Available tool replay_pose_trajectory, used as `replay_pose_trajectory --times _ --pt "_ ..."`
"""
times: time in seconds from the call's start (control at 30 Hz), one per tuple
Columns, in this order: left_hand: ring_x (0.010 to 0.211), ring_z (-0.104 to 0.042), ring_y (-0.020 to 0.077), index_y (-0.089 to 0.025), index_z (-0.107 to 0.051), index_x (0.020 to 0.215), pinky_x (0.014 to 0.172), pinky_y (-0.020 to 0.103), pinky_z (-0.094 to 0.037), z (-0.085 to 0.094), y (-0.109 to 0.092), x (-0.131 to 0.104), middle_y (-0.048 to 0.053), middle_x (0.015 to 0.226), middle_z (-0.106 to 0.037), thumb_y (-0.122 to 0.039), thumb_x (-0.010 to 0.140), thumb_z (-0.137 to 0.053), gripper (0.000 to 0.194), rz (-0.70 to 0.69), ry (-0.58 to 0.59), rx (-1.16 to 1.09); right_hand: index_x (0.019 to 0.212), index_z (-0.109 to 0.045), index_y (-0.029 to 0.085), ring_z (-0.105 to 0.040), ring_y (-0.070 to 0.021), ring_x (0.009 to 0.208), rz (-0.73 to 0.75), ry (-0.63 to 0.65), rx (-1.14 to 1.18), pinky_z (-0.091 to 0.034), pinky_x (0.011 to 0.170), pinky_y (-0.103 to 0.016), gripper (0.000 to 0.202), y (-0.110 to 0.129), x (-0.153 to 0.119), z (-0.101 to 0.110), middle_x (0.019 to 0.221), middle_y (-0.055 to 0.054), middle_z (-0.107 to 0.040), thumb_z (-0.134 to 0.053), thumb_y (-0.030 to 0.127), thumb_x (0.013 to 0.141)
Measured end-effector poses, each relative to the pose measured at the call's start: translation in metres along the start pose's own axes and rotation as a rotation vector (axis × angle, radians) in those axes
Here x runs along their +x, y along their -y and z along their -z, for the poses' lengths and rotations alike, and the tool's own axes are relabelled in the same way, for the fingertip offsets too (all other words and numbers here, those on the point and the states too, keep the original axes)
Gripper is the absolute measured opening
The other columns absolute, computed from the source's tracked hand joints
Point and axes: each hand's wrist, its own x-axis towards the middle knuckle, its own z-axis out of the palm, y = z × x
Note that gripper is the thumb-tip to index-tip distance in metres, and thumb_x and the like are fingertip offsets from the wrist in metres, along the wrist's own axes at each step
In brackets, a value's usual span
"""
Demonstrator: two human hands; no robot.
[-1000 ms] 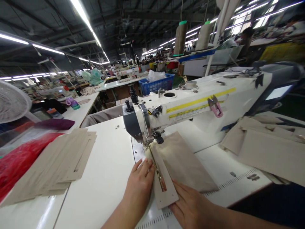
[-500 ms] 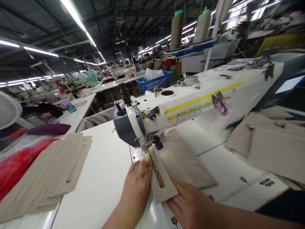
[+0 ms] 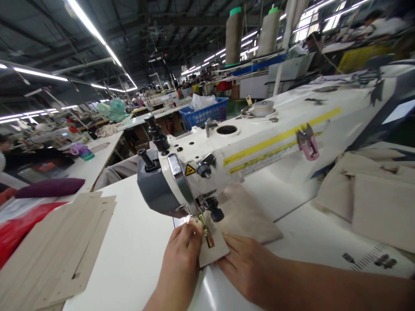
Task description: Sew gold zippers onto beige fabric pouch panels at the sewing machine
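Under the needle area of a white sewing machine [image 3: 207,151] lies a beige panel [image 3: 214,255] with a narrow slot. A shiny gold strip that looks like a zipper [image 3: 209,238] shows in the slot. My left hand [image 3: 183,259] is at the panel's left edge, close to the presser foot, its bent fingers closed against the panel. My right hand [image 3: 244,263] pinches the panel's lower right edge, the thumb underneath or hidden. Beige cloth [image 3: 249,211] spreads behind the panel, under the machine arm.
A stack of slotted beige panels [image 3: 74,246] lies at the left, beside red plastic [image 3: 29,224]. Folded beige pieces [image 3: 382,198] lie at the right. Pink-handled thread snips [image 3: 309,144] hang on the machine arm. Thread cones [image 3: 234,39] and a blue basket [image 3: 205,113] stand behind.
The panel has moved forward under the presser foot, so less of it shows on my side. Both hands have stayed on it. The camera view has shifted slightly closer to the machine.
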Motion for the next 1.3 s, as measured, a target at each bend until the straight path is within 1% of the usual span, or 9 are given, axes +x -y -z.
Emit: replay_pose_trajectory --times 0.4,0.6,0.7,0.8,0.9,1.0,1.07,1.13,1.3 --pt "0.093 -0.058 0.0235 -0.015 -0.057 0.106 0.078 0.035 -0.055 -0.001 0.001 0.003 0.012 0.100 -0.058 -0.001 0.070 -0.041 0.042 0.078 0.021 -0.046 0.088 -0.062 0.011 -0.056 -0.0183 0.083 -0.057 0.157 0.063 -0.047 0.080 -0.029 0.020 -0.010 0.004 -0.005 0.090 -0.008 -0.065 -0.042 0.010 0.089" --pt "0.096 -0.057 0.0245 -0.016 -0.061 0.102 0.086 0.042 -0.050 0.014 -0.015 0.008 0.010 0.102 -0.060 -0.003 0.064 -0.046 0.043 0.243 0.124 -0.052 0.091 -0.063 0.013 -0.056 -0.0224 0.088 -0.363 0.288 0.066 -0.045 0.078 -0.033 0.013 -0.011 0.031 0.001 0.091 -0.009 -0.064 -0.053 0.017 0.084" --pt "0.097 -0.058 0.0238 -0.019 -0.062 0.096 0.088 0.043 -0.047 0.024 -0.020 0.008 0.008 0.101 -0.061 -0.003 0.062 -0.047 0.041 0.301 0.129 -0.096 0.088 -0.065 0.011 -0.059 -0.0212 0.084 -0.392 0.362 0.144 -0.044 0.074 -0.030 0.015 -0.015 0.045 0.004 0.090 -0.011 -0.065 -0.053 0.010 0.079" --pt "0.085 -0.060 0.0230 -0.019 -0.062 0.094 0.076 0.040 -0.051 0.028 -0.026 0.001 0.008 0.096 -0.061 -0.009 0.067 -0.051 0.031 0.379 0.029 -0.082 0.078 -0.065 0.010 -0.061 -0.0191 0.074 -0.360 0.355 0.174 -0.044 0.068 -0.027 0.018 -0.020 0.049 0.003 0.082 -0.011 -0.066 -0.049 0.003 0.075" --pt "0.063 -0.058 0.0195 -0.019 -0.058 0.067 0.058 0.032 -0.048 0.025 -0.032 -0.012 0.004 0.069 -0.059 -0.016 0.077 -0.051 0.013 0.463 -0.042 -0.012 0.076 -0.064 0.011 -0.061 -0.0192 0.077 -0.387 0.267 0.167 -0.045 0.069 -0.027 0.018 -0.025 0.042 -0.001 0.084 -0.011 -0.066 -0.048 0.003 0.074" --pt "0.059 -0.058 0.0170 -0.020 -0.058 0.064 0.054 0.029 -0.047 0.019 -0.040 -0.022 0.003 0.065 -0.059 -0.020 0.084 -0.048 0.022 0.311 -0.082 -0.060 0.075 -0.063 0.012 -0.060 -0.0182 0.077 -0.422 0.184 0.184 -0.045 0.066 -0.025 0.017 -0.029 0.035 -0.005 0.085 -0.010 -0.065 -0.048 0.005 0.076" --pt "0.074 -0.062 0.0189 -0.019 -0.063 0.091 0.061 0.030 -0.051 0.015 -0.043 -0.025 0.007 0.084 -0.065 -0.020 0.085 -0.049 0.015 0.132 -0.138 -0.079 0.070 -0.062 0.013 -0.061 -0.0166 0.072 -0.441 0.144 0.221 -0.045 0.062 -0.023 0.016 -0.031 0.033 -0.009 0.081 -0.007 -0.065 -0.049 0.006 0.076" --pt "0.092 -0.062 0.0226 -0.016 -0.055 0.114 0.073 0.035 -0.053 0.011 -0.043 -0.024 0.012 0.103 -0.065 -0.019 0.084 -0.050 0.031 0.031 -0.152 -0.053 0.069 -0.061 0.014 -0.061 -0.0159 0.070 -0.454 0.116 0.258 -0.044 0.060 -0.022 0.014 -0.032 0.032 -0.011 0.079 -0.006 -0.066 -0.051 0.004 0.073" --pt "0.097 -0.061 0.0250 -0.017 -0.061 0.101 0.090 0.045 -0.049 0.004 -0.040 -0.016 0.009 0.098 -0.068 -0.016 0.080 -0.051 0.023 0.085 -0.097 -0.146 0.068 -0.061 0.014 -0.061 -0.0138 0.062 -0.471 0.129 0.288 -0.042 0.054 -0.020 0.014 -0.036 0.032 -0.015 0.072 -0.003 -0.067 -0.053 0.005 0.075"
